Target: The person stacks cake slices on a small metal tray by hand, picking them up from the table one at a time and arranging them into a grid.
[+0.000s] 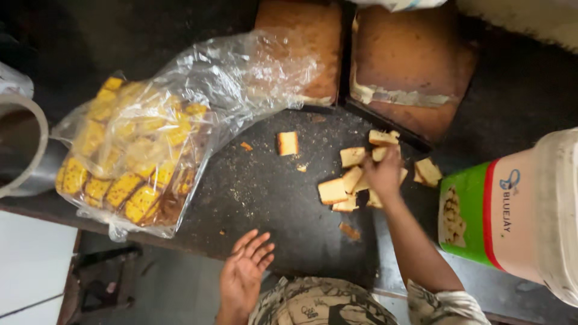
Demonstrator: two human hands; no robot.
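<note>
My right hand (383,174) reaches into a loose pile of yellow cake pieces (349,180) on the dark counter (265,192), fingers curled on the pieces; whether it grips one I cannot tell. My left hand (245,272) hovers palm up and empty at the counter's near edge, fingers spread. One cake piece (288,143) lies alone, left of the pile. A clear plastic bag (144,150) packed with several cake slices rests to the left, its mouth open toward the pile.
Two brown slab cakes (301,42) (409,66) sit in trays at the back. A large plastic tub with a green and red label (518,210) stands at the right. A metal vessel (21,144) is at the left edge. Crumbs litter the counter.
</note>
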